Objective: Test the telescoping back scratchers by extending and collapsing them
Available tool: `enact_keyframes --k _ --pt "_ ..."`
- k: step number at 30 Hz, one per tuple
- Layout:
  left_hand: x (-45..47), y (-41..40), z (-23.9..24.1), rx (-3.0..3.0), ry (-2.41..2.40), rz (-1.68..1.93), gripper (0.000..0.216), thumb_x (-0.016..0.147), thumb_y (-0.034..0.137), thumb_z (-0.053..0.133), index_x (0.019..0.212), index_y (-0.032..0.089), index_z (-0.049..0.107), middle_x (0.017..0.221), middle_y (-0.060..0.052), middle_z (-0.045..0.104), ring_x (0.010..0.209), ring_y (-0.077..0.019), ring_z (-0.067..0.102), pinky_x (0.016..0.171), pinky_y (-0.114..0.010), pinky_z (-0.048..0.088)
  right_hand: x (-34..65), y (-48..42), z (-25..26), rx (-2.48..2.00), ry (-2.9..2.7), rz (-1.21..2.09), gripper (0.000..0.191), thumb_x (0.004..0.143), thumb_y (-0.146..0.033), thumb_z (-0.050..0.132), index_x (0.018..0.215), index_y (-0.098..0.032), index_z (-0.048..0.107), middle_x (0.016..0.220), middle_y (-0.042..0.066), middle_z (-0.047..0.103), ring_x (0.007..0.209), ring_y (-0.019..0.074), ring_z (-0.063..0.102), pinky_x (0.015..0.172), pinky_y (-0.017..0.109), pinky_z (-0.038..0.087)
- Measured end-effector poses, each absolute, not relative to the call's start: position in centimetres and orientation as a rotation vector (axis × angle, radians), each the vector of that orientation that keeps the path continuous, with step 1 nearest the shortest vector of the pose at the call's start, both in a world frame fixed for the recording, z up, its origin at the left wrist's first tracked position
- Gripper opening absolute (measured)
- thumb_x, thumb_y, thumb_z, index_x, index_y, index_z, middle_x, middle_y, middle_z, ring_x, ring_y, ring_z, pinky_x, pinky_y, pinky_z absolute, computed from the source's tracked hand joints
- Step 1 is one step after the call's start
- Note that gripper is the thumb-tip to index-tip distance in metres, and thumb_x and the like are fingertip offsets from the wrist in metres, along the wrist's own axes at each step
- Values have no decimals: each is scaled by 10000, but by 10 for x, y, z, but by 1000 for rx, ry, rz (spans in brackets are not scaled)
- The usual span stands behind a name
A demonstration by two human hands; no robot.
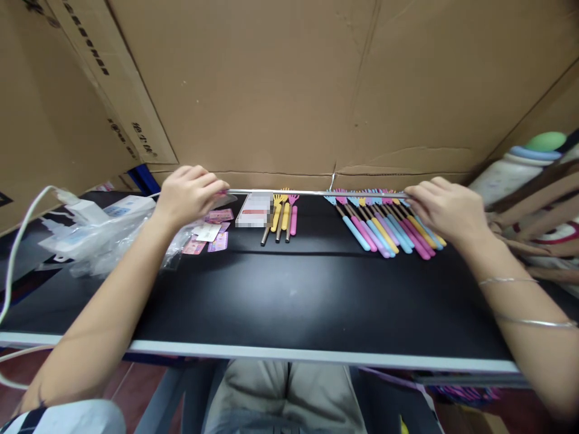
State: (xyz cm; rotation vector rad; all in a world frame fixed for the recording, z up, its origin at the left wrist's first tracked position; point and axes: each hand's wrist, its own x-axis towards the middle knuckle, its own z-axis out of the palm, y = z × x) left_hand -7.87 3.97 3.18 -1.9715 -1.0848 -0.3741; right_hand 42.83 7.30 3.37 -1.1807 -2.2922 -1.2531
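Note:
A long thin metal rod point(289, 192) stretches level between my two hands above the far side of the table. My left hand point(192, 191) is closed round its left end, where a bit of pink shows at the fingertips. My right hand point(446, 208) pinches the other end, fingers bent. Below the rod at right lies a fanned row of back scratchers point(384, 226) with small hand-shaped heads and blue, pink, purple and yellow handles. Nearer the middle are a few yellow and pink scratcher pieces point(284, 217) and metal tubes point(277, 234). Whatever my fingers cover is hidden.
Small printed cards point(218, 241) and a white box point(253, 210) lie left of centre. Clear plastic bags point(122, 241) and a white cable point(18, 259) take up the left. A tall cardboard wall point(271, 90) closes off the back; a white bottle point(506, 175) stands right.

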Motion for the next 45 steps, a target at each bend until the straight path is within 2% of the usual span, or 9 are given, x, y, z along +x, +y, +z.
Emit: enact_keyframes --k 8,14,23,26,30,35,45 --pt "-137 43 34 -1818 -1311 -670 263 928 378 435 912 236 655 939 -46 656 930 -225 472 911 -451 291 483 85 37 -1416 -2026 -1339 432 944 -384 286 932 -147 647 826 103 640 778 196 464 633 313 291" --pt "-153 42 34 -1780 -1355 -789 192 893 355 492 871 262 659 950 -48 661 940 -233 491 909 -462 279 495 86 34 -1526 -1918 -1344 467 948 -436 267 936 -167 648 821 88 628 830 192 489 662 329 281" --pt "-141 44 29 -1735 -1288 -649 367 946 431 363 941 220 664 944 -76 660 935 -248 507 849 -411 301 491 92 24 -1572 -1997 -1235 432 936 -415 251 997 -167 600 905 108 649 882 234 530 764 367 309" --pt "-139 43 29 -1724 -1289 -639 380 946 438 359 932 217 668 911 -75 655 922 -246 506 839 -401 297 492 95 22 -1581 -2072 -1193 432 921 -432 254 959 -170 595 890 107 661 856 231 551 746 355 311" --pt "-137 44 26 -1744 -1239 -544 395 952 441 340 908 218 664 856 -55 654 854 -233 511 822 -386 296 494 96 22 -1670 -2099 -1089 453 876 -517 301 858 -180 604 747 101 632 725 216 546 658 318 312" --pt "-133 45 24 -1769 -1219 -483 420 961 434 307 908 212 659 841 -55 643 834 -225 505 800 -370 296 496 94 22 -1719 -2057 -952 461 833 -555 348 864 -191 629 705 88 610 631 189 511 560 271 280" --pt "-128 46 20 -1869 -1293 -652 386 949 437 326 966 244 661 928 -55 657 945 -234 504 933 -411 273 494 92 22 -1703 -1972 -905 391 798 -503 411 847 -190 639 690 82 597 637 180 498 598 280 282"
